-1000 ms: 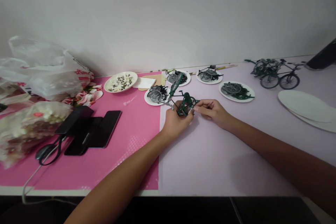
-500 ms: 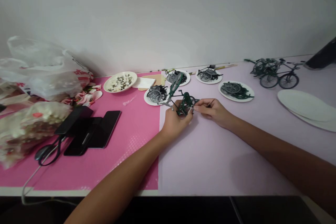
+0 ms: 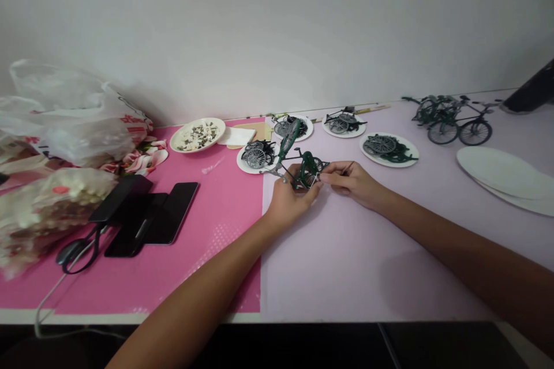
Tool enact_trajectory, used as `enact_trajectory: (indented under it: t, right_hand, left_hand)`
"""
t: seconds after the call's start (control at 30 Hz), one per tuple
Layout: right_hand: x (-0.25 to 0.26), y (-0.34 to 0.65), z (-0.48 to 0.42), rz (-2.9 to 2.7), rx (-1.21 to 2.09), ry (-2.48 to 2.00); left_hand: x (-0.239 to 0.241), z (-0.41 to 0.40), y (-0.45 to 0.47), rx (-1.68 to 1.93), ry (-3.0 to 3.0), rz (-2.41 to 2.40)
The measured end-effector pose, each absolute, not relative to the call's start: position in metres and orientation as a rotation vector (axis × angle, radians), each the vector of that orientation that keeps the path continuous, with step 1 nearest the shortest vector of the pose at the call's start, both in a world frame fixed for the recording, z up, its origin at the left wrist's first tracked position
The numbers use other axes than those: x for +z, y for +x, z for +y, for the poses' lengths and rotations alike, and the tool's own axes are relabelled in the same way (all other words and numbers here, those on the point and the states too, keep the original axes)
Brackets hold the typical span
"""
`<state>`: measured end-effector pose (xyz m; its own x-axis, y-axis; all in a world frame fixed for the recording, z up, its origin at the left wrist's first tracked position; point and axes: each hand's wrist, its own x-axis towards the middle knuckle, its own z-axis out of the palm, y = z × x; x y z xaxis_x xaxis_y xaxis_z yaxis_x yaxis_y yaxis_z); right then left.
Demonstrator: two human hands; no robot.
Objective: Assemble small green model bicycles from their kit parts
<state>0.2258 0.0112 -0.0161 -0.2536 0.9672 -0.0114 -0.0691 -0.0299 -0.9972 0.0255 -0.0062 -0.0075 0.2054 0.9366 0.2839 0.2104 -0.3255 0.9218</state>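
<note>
A dark green toy bicycle (image 3: 309, 162) is held just above the table, tilted, with its front fork and handlebar toward the left. My left hand (image 3: 289, 199) is closed around its lower part near the rear wheel. The fingers of my right hand (image 3: 348, 180) are pinched together at the rear wheel, by a small pale part (image 3: 315, 181) too small to make out. Just behind my left hand, a small white plate (image 3: 243, 167) carries grey and black wheels (image 3: 256, 157).
More plates of bicycle parts stand along the back, including one with green pieces (image 3: 400, 153). Assembled toy bicycles (image 3: 459, 121) stand at the far right, near white plates (image 3: 497, 170). Leftward are a bowl (image 3: 173, 141) of small pieces, phones (image 3: 173, 213) and plastic bags (image 3: 73, 121).
Both hands stay at the bicycle's rear wheel with almost the same hold. The whole view has shifted very slightly.
</note>
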Motion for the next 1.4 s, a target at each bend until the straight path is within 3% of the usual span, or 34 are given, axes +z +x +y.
enact_trajectory:
  t: [0.63, 1.4]
  right_hand:
    - [-0.012, 0.219, 0.009, -1.265, 1.483, -1.034]
    - [-0.01, 0.21, 0.004, -1.094, 1.446, -1.024]
  left_hand:
    - [-0.006, 0.001, 0.024, 1.061, 1.309, 0.895]
    - [-0.024, 0.013, 0.024, 1.12, 1.297, 0.758]
